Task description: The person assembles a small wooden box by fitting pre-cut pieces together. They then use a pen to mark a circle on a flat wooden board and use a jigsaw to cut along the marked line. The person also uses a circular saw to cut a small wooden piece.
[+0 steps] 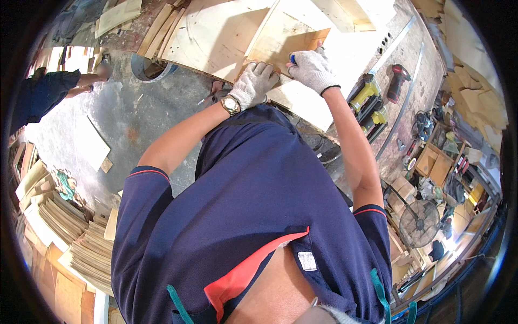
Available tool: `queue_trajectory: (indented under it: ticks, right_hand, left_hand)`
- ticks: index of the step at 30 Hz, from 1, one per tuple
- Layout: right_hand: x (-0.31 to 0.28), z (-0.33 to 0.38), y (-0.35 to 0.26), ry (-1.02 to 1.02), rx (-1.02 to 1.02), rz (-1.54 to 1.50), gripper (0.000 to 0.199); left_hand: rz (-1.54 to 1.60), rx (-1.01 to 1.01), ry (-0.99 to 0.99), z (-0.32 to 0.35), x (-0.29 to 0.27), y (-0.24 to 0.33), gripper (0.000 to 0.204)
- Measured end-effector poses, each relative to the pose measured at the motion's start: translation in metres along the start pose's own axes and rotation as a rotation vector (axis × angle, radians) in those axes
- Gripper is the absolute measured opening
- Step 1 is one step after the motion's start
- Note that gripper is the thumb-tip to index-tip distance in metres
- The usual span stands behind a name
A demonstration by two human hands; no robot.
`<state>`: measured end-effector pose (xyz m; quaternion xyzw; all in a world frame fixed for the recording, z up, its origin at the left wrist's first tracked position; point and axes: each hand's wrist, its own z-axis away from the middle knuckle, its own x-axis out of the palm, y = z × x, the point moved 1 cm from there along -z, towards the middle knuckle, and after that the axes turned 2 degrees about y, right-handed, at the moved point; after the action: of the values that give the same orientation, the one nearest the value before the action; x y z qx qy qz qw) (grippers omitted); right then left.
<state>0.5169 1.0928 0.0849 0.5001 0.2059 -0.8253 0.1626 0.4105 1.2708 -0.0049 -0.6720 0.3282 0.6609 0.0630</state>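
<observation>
Both my hands wear whitish knit work gloves and are at a light plywood box [259, 46] with upright panels. My left hand [254, 85], with a watch on its wrist, has its fingers bent over the near edge of the box. To its right, my right hand [314, 69] is closed, held over the bright near part of the box. A small blue-ended thing [292, 58] sticks out of its fingers on the left. The rest of that thing is hidden in the glove, so its kind is unclear.
Right of the box, yellow-and-black power tools [369, 100] and a red-and-black cordless drill [397, 83] lie on the worktop beside a metal strip [400, 100]. Thin boards [89, 248] are stacked at lower left. A fan [420, 222] stands at right. Another person [48, 100] is at far left.
</observation>
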Motion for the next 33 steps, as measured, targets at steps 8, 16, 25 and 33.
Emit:
queue_trajectory:
  ticks: [8, 16, 25, 33]
  right_hand:
    - [0.0035, -0.0061, -0.0008, -0.021, 0.009, 0.050, 0.029]
    - [0.0058, -0.0042, -0.0010, 0.043, 0.024, 0.022, 0.029]
    - [0.0043, -0.0070, -0.0006, 0.078, 0.042, 0.007, 0.029]
    - [0.0050, -0.0069, -0.0049, 0.020, 0.069, 0.021, 0.030]
  left_hand:
    - [-0.046, 0.000, -0.019, 0.0002, 0.0029, 0.0002, 0.078]
    - [-0.048, -0.016, -0.054, 0.0000, 0.0012, 0.0016, 0.081]
    - [-0.059, -0.004, -0.065, -0.0005, 0.0007, 0.0009, 0.079]
    - [-0.056, 0.004, -0.028, 0.0008, 0.0019, -0.0002, 0.078]
